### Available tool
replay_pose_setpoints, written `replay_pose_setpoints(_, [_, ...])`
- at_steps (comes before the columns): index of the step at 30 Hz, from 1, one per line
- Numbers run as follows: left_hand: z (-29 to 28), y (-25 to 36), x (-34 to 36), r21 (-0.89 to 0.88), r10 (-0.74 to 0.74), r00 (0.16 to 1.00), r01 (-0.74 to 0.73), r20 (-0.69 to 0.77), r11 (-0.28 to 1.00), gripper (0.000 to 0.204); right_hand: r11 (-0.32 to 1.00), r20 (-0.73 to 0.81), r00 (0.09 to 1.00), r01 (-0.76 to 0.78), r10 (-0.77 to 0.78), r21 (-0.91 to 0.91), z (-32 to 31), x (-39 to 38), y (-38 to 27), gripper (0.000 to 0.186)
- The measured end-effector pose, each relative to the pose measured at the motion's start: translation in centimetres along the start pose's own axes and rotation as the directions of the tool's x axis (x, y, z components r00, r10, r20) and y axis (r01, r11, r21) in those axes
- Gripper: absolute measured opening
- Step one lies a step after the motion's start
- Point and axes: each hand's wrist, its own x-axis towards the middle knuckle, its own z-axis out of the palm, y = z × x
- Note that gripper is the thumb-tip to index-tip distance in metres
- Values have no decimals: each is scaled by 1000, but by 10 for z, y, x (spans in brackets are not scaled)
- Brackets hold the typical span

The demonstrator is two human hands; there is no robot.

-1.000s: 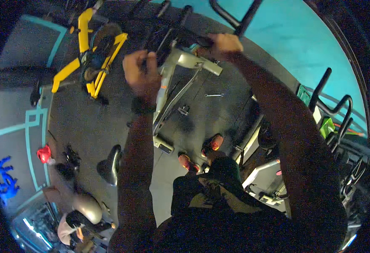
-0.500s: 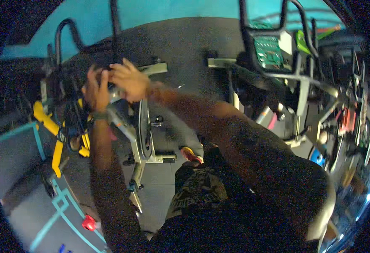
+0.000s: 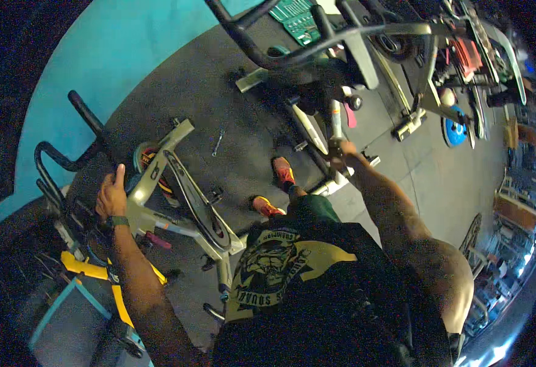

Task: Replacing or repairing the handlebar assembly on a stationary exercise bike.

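On the left stands a stationary exercise bike (image 3: 176,220) with a pale frame, a long chain guard and black handlebars. My left hand (image 3: 112,194), a dark band on its wrist, rests at the dark upper part of this bike, thumb stretched up and apart; its fingertips are partly hidden. A second exercise bike (image 3: 308,125) stands to the right, its black handlebar (image 3: 317,52) reaching across the top. Out to the right, my right hand (image 3: 343,157) is closed around a part of that bike's frame, low by the silver tube (image 3: 336,119).
A metal wrench (image 3: 218,142) lies on the dark floor between the bikes. Beyond the right bike is an open green tool case (image 3: 298,23). A yellow frame (image 3: 88,266) stands at lower left. At right are a blue ball (image 3: 455,128) and more gym machines (image 3: 463,58).
My hands, together over the left bike before, are now apart. The right hand has moved across to the right bike. The view has turned toward the right, bringing the wrench clearly into sight.
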Motion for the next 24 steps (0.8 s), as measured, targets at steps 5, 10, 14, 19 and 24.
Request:
replay_pose_setpoints(5, [-20, 43, 11, 16, 122, 952, -131, 280, 991, 78, -7, -157, 933, 169, 324, 986, -71, -33, -4, 49])
replay_pose_setpoints(10, [-7, 43, 14, 8, 211, 975, -212, 69, 977, 78, -146, -182, 928, 239, 326, 960, -74, -7, 39, 41])
replay_pose_setpoints(14, [-26, 52, 0, -22, 107, 986, -106, 124, 994, 78, -87, -214, 894, 268, 395, 960, -59, -2, 31, 42])
replay_pose_setpoints(19, [-20, 51, 0, -67, 98, 987, -90, 129, 994, 74, -187, -176, 908, 261, 380, 947, -66, -6, 8, 44])
replay_pose_setpoints(24, [-7, 43, 14, -30, 73, 996, -72, 52, 997, 77, -237, -108, 869, 249, 483, 939, -78, -5, 29, 41])
